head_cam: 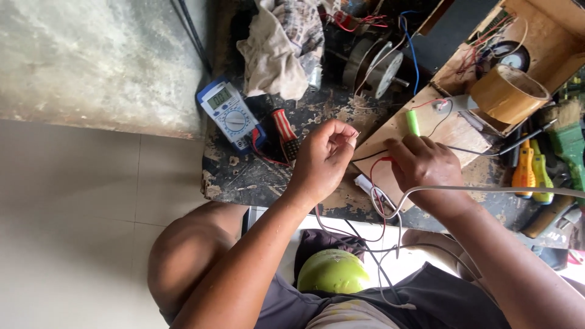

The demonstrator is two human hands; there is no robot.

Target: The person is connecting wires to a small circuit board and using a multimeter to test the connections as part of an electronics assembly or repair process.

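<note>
— Far left on the bench?

— Blue multimeter [228,113], face up, beside a red-handled screwdriver [283,131]. Neither touched, both lying left of the hands.

— And the left hand [323,158]?

— Raised above the bench edge, thumb and forefinger pinched narrow on the end of a thin pale wire [356,134]. Other fingers curled in. Wire end free, joined to nothing visible.

— Between the hands?

— Small white connector [364,183] lying loose, with a red wire [375,183] looping past it towards the near side.

— Right hand [423,164]?

— Down on the wooden board [426,131], fingers closed over the red wire and a black one beside it. White cable [487,190] draped across the wrist. Just beyond the knuckles, a green cylinder [413,122] on the board.

— Far right?

— Brown tape roll [509,91], unused by the look of it, then orange-handled screwdrivers [524,170].

— Progress, judged from that?

— Wires gathered and held, no joint made, nothing taped, meter not applied.
</note>
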